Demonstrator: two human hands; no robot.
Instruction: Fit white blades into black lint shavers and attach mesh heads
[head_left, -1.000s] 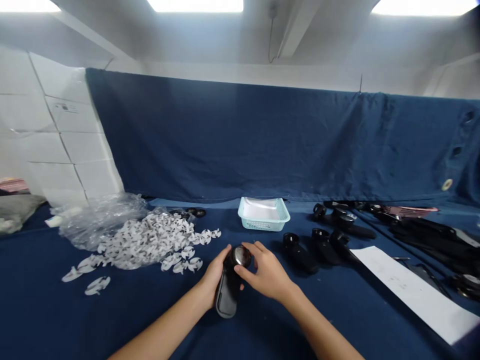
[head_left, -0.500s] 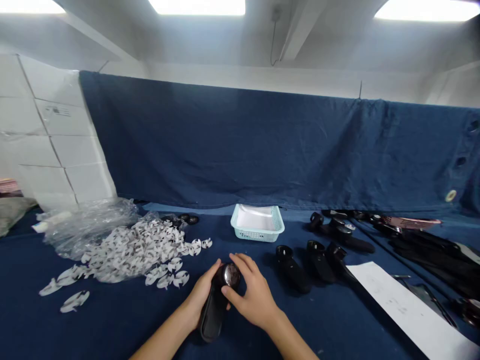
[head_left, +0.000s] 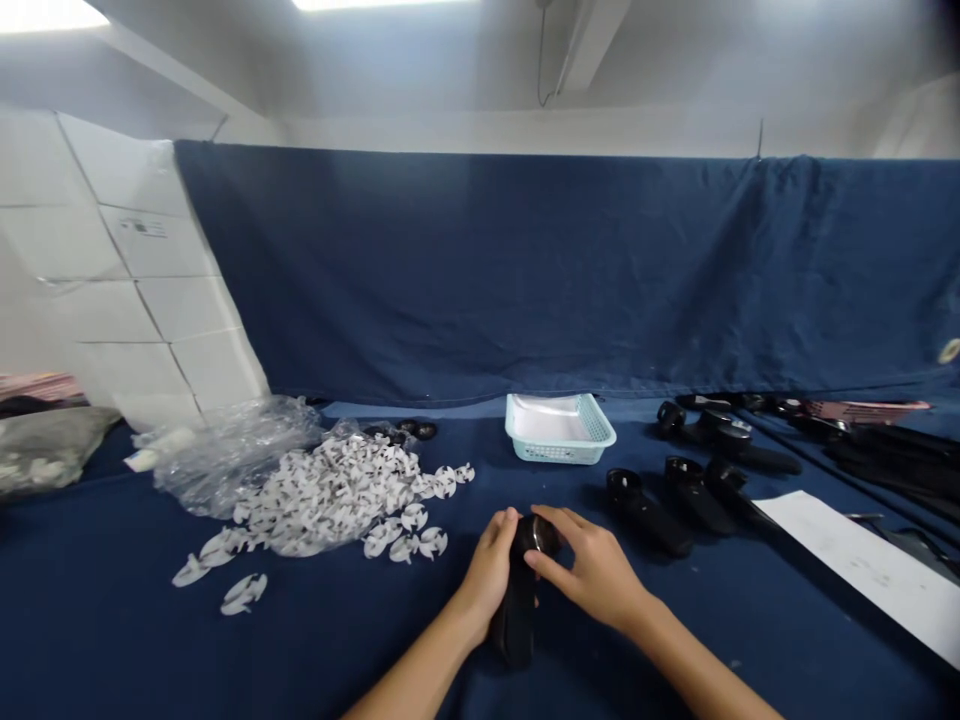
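Observation:
Both my hands are around a black handheld device (head_left: pixel 514 625) with a long handle and a round, shiny head, just above the blue cloth. My left hand (head_left: pixel 486 575) wraps the handle from the left side, its thumb up near the head. With its fingers curved over the round head, my right hand (head_left: pixel 596 570) grips from the right, thumb across the front. The palms hide much of the device. Left of my hands lies a heap of small white plastic pieces (head_left: pixel 330 490), several loose ones at its edge.
A light blue basket (head_left: pixel 559 452) with white paper in it stands behind my hands. Several similar black devices (head_left: pixel 652 520) lie to the right, beside a white sheet (head_left: pixel 862 560). Clear plastic bags (head_left: pixel 232 450) and stacked white boxes (head_left: pixel 150 300) are at the left.
The view has swung, so the table's things sit farther right or higher in places. Both hands keep their hold on the device; its shiny head looks darker and turned slightly.

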